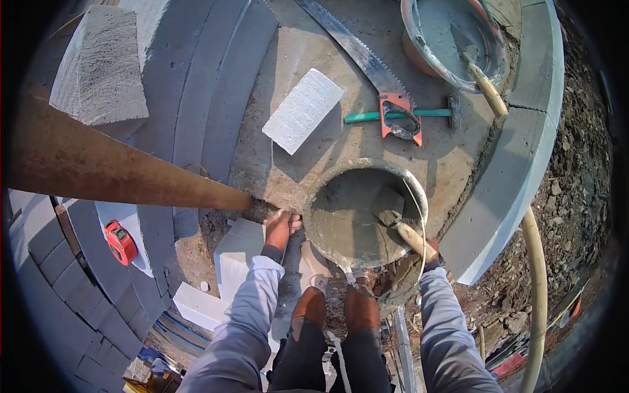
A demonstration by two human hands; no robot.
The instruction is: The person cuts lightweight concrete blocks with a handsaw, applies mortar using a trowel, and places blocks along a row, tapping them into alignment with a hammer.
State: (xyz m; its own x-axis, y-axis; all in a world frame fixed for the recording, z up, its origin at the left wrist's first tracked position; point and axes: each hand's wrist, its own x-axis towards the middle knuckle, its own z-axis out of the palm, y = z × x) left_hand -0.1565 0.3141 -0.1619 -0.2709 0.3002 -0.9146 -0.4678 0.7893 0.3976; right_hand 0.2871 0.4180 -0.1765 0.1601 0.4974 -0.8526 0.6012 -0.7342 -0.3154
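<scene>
A round bucket (pixel 347 242) of grey wet mortar stands in front of my legs. A trowel (pixel 413 238) with a wooden handle leans in it, its blade in the mortar. My left hand (pixel 282 226) is at the bucket's left rim, with its fingers bent toward the rim; whether they grip it is hard to see. At the lower right rim is my right hand (pixel 430 251), beside the end of the trowel handle and mostly hidden, so its fingers cannot be made out.
Ahead lie a white block (pixel 303 111), a handsaw (pixel 357 49) and a hammer (pixel 360 118). A second mortar tub (pixel 419 52) holds another trowel (pixel 486 88). A post (pixel 131 173) slants from the left. A red tape measure (pixel 120 242) rests on blocks. Curved block walls (pixel 504 190) flank both sides.
</scene>
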